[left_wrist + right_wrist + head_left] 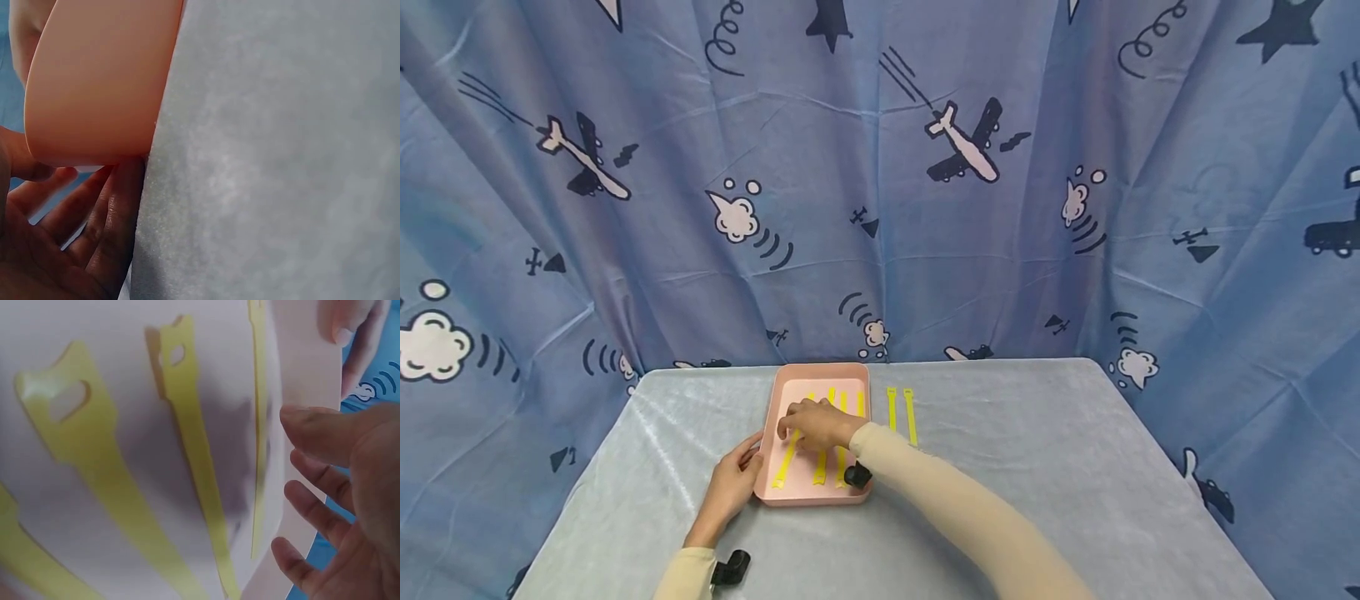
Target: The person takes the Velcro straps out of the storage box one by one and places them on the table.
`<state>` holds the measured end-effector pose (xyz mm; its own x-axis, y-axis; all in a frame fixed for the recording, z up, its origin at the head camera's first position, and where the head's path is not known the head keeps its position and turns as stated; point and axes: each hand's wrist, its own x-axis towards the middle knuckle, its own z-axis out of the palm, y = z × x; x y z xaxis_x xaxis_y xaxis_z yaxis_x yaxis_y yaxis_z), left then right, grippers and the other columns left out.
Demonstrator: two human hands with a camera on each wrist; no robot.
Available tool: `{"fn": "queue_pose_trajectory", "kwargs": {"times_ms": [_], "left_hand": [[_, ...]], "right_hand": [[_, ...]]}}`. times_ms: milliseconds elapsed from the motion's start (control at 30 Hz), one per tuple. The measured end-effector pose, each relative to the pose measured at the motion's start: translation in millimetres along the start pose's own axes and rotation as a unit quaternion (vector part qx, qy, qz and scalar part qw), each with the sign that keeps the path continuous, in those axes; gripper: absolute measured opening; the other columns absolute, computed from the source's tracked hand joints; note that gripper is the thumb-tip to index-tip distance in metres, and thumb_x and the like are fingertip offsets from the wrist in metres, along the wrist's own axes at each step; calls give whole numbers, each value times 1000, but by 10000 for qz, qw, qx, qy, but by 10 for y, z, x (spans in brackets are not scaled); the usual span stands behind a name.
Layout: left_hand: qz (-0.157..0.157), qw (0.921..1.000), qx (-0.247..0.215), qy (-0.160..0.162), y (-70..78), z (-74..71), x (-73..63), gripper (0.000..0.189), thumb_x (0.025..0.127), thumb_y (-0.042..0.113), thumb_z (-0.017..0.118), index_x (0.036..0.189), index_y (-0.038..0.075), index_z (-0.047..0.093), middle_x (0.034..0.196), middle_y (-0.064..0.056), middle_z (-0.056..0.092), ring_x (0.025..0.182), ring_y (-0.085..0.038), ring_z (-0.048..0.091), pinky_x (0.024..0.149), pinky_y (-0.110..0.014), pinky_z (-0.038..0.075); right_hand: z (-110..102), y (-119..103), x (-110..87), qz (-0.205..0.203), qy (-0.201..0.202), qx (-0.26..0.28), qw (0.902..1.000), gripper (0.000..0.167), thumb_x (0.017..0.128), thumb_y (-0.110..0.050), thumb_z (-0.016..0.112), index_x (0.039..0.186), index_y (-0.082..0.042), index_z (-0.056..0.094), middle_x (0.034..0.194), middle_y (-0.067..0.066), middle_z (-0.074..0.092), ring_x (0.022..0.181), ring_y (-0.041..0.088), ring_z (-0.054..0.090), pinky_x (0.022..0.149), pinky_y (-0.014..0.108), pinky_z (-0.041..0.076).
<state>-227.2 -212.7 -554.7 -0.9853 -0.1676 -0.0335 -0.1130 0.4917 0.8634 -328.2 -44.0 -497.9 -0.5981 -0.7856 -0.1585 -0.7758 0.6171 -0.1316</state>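
Note:
Several flat yellow cable straps (787, 460) with slotted heads lie lengthwise in a pink tray (812, 502). Over the tray's left half is my right hand (820, 423), thumb and fingers spread with nothing between them. In the right wrist view, that hand (350, 506) hovers beside the outermost strap (259, 437), apart from it. My left hand (733, 479) rests against the tray's left side. The left wrist view shows its fingertips touching the outer wall (100, 87), fingers fairly straight, thumb near the rim. My right hand and forearm hide parts of the straps.
Two more yellow straps (892, 408) lie side by side on the grey cloth-covered table (1037, 467), just right of the tray. A blue patterned curtain (820, 267) hangs behind the table's far edge. Black wrist cameras (733, 568) sit on both forearms.

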Motion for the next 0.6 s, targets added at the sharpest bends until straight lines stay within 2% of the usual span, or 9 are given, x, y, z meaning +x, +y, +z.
{"fn": "queue_pose_trajectory", "kwargs": {"times_ms": [200,400,600], "left_hand": [[-18,10000,-22,-17,-24,7,-3,44,101,16,50,145,10,49,131,-23,62,118,-31,63,92,-41,54],[4,9999,5,-141,-21,31,14,45,101,16,50,146,9,48,132,-23,62,119,-31,63,94,-41,53],[48,9999,77,-61,-14,0,4,45,101,15,50,145,9,49,130,-24,63,118,-32,63,93,-40,54]], "right_hand": [[66,-43,44,-102,-102,-287,9995,27,90,-21,71,113,-33,65,117,-10,60,110,11,53,92,35,41],[110,-66,38,4,-195,-620,9979,22,91,-25,70,108,-38,66,116,-14,60,108,7,51,85,29,36],[84,-142,81,-10,-162,-802,9967,11,94,-27,66,99,-36,67,106,-14,59,101,8,50,84,31,35]]}}
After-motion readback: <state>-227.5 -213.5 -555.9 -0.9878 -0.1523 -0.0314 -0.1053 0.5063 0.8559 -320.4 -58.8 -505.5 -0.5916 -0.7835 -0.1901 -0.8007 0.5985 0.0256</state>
